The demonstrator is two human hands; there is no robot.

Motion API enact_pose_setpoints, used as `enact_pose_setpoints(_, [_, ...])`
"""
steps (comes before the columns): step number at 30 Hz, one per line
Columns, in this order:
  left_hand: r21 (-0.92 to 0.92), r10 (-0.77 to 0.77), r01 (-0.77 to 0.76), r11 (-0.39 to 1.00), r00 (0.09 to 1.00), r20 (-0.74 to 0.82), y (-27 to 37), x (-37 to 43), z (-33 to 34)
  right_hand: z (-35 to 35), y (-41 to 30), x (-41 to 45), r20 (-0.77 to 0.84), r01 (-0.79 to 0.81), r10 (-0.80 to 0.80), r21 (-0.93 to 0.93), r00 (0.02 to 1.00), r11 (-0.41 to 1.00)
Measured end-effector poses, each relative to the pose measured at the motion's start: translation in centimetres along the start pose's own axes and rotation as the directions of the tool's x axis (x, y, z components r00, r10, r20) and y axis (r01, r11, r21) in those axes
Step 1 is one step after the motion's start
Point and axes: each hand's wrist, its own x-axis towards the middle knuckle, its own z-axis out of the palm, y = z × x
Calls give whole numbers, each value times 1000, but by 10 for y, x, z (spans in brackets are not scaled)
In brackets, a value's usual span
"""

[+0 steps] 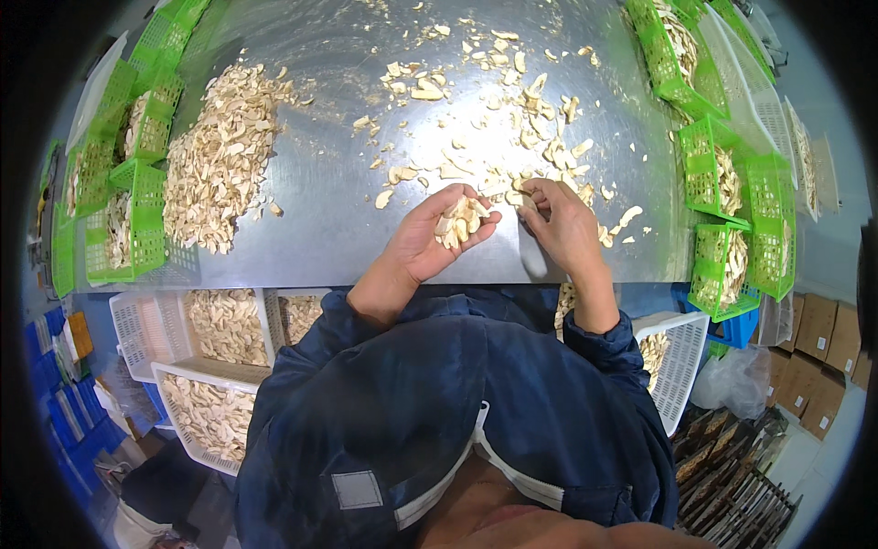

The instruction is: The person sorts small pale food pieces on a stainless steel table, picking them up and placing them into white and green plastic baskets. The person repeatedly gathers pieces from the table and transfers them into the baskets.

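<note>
My left hand (431,233) is cupped palm up around a small heap of dried pale slices (459,223), which look like mushroom. Just to its right, my right hand (566,223) pinches at a slice (516,199) between thumb and fingers, low over the metal tabletop (329,226). Loose slices (542,137) lie scattered beyond both hands, thickest ahead of the right one. A large pile of the same slices (223,154) covers the table's left part.
Green plastic baskets with slices line the table's left edge (140,219) and right edge (717,171). White crates of slices (209,415) stand below the near edge at left, with another white crate (675,364) at right. Cardboard boxes (816,343) are stacked at far right.
</note>
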Motion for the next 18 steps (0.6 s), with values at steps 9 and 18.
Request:
enact_pose_setpoints(9, [351, 192, -147, 925, 977, -96, 8, -8, 23, 7, -24, 20, 38, -12, -9, 509, 999, 860])
enact_pose_setpoints(18, [562, 369, -285, 777, 929, -39, 3, -3, 22, 22, -48, 20, 75, 22, -60, 429, 995, 903])
